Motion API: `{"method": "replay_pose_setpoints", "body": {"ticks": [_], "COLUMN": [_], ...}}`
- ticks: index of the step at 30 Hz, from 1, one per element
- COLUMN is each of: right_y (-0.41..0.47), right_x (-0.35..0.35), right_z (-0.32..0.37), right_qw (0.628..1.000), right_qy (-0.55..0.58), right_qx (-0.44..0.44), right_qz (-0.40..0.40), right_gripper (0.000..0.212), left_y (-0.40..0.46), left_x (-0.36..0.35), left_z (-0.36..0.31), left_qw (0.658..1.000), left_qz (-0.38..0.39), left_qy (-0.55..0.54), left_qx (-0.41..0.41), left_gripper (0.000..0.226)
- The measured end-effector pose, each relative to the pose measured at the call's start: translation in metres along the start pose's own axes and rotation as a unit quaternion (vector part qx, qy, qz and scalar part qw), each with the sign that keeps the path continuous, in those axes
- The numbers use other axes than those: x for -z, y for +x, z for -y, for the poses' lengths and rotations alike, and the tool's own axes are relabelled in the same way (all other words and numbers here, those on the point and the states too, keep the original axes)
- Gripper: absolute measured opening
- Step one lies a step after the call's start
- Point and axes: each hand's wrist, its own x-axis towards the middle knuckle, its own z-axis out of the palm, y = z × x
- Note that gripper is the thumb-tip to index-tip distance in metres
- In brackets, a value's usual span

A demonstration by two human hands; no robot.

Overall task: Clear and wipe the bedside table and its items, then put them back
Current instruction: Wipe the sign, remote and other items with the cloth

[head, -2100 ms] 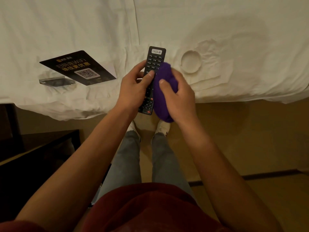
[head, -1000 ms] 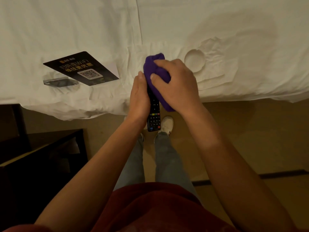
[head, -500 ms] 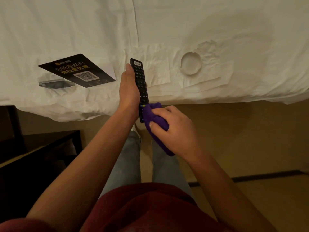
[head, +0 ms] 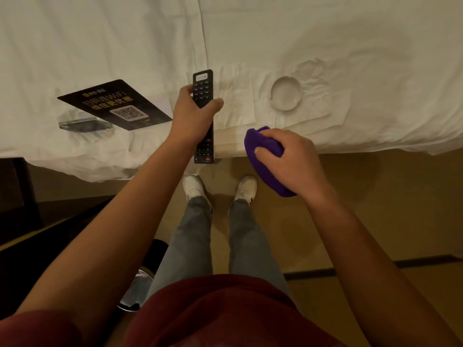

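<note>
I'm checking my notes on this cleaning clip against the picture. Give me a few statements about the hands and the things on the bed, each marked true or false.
1. The left hand grips the remote control. True.
2. The purple cloth is pressed against the remote control. False: the right hand holds the cloth apart from it, off to the right.
3. A glass ashtray lies on the white bed sheet. True.
4. The WiFi card is in the right hand. False: it lies on the sheet, left of the remote control.
5. The remote control lies flat on the floor. False: it is held up at the bed's edge.
</note>
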Motion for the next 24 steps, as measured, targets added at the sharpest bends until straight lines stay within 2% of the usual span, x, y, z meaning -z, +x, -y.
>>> {"method": "replay_pose_setpoints", "body": {"ticks": [5, 9, 11, 17, 24], "right_y": [0.005, 0.006, 0.006, 0.005, 0.012], "right_x": [0.004, 0.001, -0.002, -0.009, -0.005], "right_z": [-0.008, -0.016, -0.02, -0.033, -0.043], "right_qw": [1.0, 0.999, 0.998, 0.997, 0.996], "right_qy": [0.025, 0.045, 0.048, 0.064, 0.077], "right_qx": [-0.007, -0.017, -0.022, -0.041, -0.051], "right_qz": [-0.011, -0.019, -0.018, 0.001, -0.004], "right_gripper": [0.03, 0.029, 0.031, 0.037, 0.038], "left_y": [0.019, 0.04, 0.047, 0.062, 0.074], "left_x": [0.002, 0.0, -0.007, -0.036, -0.057], "left_z": [-0.019, -0.023, -0.021, -0.008, 0.014], "left_qw": [0.977, 0.922, 0.896, 0.852, 0.831], "left_qz": [-0.003, 0.056, 0.076, 0.086, 0.104], "left_qy": [0.141, 0.313, 0.372, 0.451, 0.485], "left_qx": [-0.157, -0.222, -0.232, -0.251, -0.251], "left_gripper": [0.066, 0.064, 0.064, 0.065, 0.064]}}
